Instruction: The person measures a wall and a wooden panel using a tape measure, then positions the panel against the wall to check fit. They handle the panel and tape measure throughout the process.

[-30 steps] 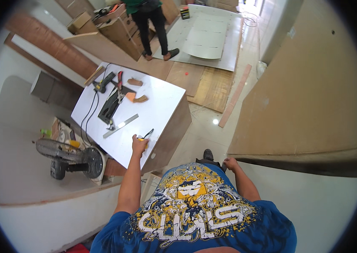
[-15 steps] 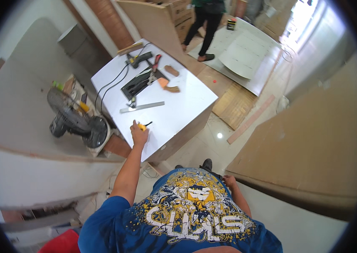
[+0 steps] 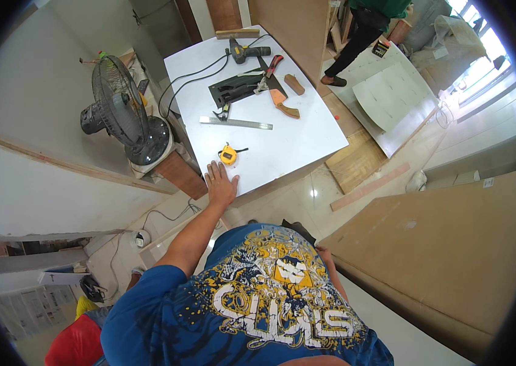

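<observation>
My left hand (image 3: 221,186) lies flat with its fingers spread at the near edge of a white-topped table (image 3: 297,146). Just beyond the fingertips rests a yellow tape measure (image 3: 227,154), apart from the hand. Farther back lie a steel ruler (image 3: 237,123), a hammer (image 3: 224,112) and a saw with an orange-and-wood handle (image 3: 283,106). Around them are a red-handled tool (image 3: 275,64), a wood block (image 3: 294,85) and a corded power tool (image 3: 247,53). My right hand (image 3: 324,251) is down by my right side, its fingers mostly hidden.
A fan (image 3: 121,110) stands left of the table. A big brown board (image 3: 435,244) fills the right side. Another person (image 3: 365,36) stands at the back beside white panels (image 3: 386,97) on the floor. Behind me at lower left is someone in red (image 3: 75,341).
My left hand has let go of the tape measure and drawn back to the table's near edge. The tape measure now lies on the tabletop. The whole view has turned somewhat.
</observation>
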